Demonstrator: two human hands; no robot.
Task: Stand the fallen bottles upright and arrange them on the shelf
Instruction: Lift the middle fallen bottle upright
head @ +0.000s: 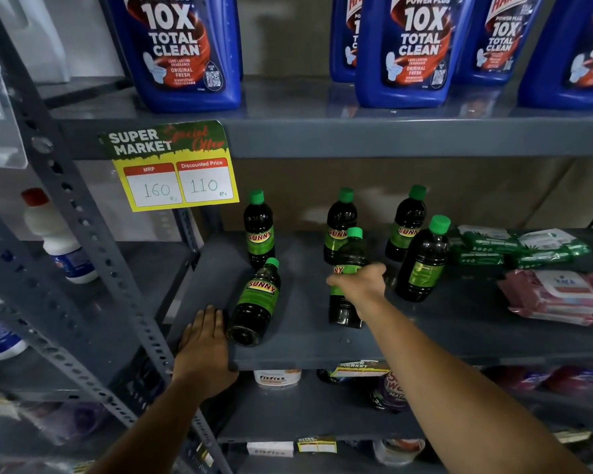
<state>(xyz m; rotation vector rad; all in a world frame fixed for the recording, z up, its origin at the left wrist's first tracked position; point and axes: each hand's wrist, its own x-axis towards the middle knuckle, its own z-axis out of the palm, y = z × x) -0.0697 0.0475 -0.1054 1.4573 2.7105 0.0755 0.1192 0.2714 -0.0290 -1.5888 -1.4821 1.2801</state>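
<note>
Several dark SUNNY bottles with green caps stand on the grey middle shelf. One bottle lies on its side near the front left, its base toward me. My right hand is shut on an upright bottle at the shelf's middle front. Behind it stand three bottles: left, centre and right. Another bottle stands to the right of my right hand. My left hand rests flat on the shelf's front left edge, just beside the lying bottle's base.
Large blue cleaner bottles fill the upper shelf. A yellow price tag hangs from its edge. Green wipe packs and pink wipe packs lie at the right. A grey slotted upright stands at the left, with a white bottle behind it.
</note>
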